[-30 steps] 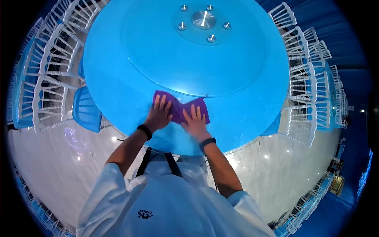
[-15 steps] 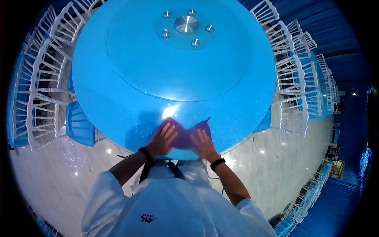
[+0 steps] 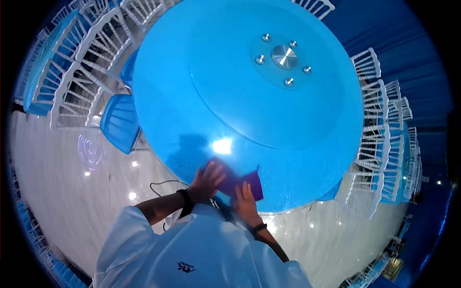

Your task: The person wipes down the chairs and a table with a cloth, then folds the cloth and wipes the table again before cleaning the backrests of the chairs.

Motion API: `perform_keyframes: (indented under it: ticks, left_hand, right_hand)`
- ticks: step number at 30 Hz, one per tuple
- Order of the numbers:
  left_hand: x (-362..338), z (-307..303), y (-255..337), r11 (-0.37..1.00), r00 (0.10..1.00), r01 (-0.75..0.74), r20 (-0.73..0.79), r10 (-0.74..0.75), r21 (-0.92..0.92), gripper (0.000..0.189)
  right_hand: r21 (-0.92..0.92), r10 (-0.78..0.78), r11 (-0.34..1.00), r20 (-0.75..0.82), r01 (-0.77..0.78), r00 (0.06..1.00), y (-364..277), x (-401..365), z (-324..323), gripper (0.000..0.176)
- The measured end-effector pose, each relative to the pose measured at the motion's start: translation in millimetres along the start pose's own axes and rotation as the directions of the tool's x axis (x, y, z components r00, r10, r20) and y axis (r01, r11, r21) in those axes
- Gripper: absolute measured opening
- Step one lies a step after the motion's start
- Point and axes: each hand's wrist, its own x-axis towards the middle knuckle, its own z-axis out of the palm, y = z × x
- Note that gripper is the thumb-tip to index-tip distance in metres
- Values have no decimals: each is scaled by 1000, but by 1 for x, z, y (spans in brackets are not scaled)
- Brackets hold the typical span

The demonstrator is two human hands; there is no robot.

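Observation:
A purple cloth (image 3: 232, 180) lies spread near the front edge of the round blue table (image 3: 192, 129), with one corner sticking up at its far right. My left hand (image 3: 205, 182) rests on the cloth's left part, fingers stretched out and flat. On the cloth's right part lies my right hand (image 3: 245, 204), its fingers extended and pointing away from me. Neither hand is closed round the cloth. Dark bands circle both wrists.
A clear round glass turntable (image 3: 216, 108) covers much of the tabletop. At its hub is a metal disc (image 3: 285, 57) ringed by several small metal knobs. White spindle-back chairs (image 3: 65, 91) line both sides. A blue chair seat (image 3: 120, 122) stands close to the table's left edge.
My view has turned, so the table appears shifted right and tilted. Both hands remain on the cloth, which now appears lower and farther right. The right hand sits nearer the cloth's front edge.

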Motion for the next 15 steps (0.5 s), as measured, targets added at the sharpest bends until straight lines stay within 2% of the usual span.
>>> perform_keyframes:
  ticks: [1,2,4,5,6,7,9,10,11,12,13,14,15]
  left_hand:
    - [-6,7,0,1000,1000,8,21,-7,-9,61]
    - [-4,11,-3,1000,1000,10,22,-10,-9,61]
    - [12,21,-6,992,995,-23,-95,35,123,54]
    - [29,22,-14,996,994,-41,-94,48,78,49]
    - [49,28,-22,997,990,-47,-132,54,57,47]
    - [76,12,-23,999,997,42,-64,-40,25,46]
    - [113,-22,-25,972,973,228,-4,-229,-51,44]
    - [129,-22,-29,959,964,266,24,-265,-97,45]
    - [136,-23,-29,955,960,281,11,-281,-91,45]
    - [142,-9,-33,958,960,272,-39,-276,-85,43]
    - [136,-23,-21,961,961,273,-20,-275,-51,43]
    - [135,-40,-14,960,960,281,-14,-281,-8,43]
    - [130,-28,-16,967,967,256,-10,-256,1,43]
  right_hand:
    - [-80,59,995,71,-54,996,5,-16,6,69]
    - [-79,58,995,73,-53,996,7,-13,-2,69]
    - [-213,44,977,135,-14,990,14,-9,-18,71]
    - [-196,37,980,71,-22,997,20,4,-25,73]
    - [-176,124,978,79,-109,989,28,22,-32,73]
    - [-170,144,975,-20,-145,989,48,38,-26,74]
    - [-136,369,916,-88,-378,925,64,74,-34,73]
    - [-27,460,883,-145,-468,876,70,88,-31,70]
    - [-106,472,874,-55,-475,880,91,101,-18,67]
    - [-48,564,825,7,-563,825,53,112,-51,60]
    - [-131,546,836,85,-533,834,40,123,-52,56]
    - [-124,548,835,115,-535,828,25,127,-47,53]
    - [-178,442,886,41,-428,896,21,123,-29,46]
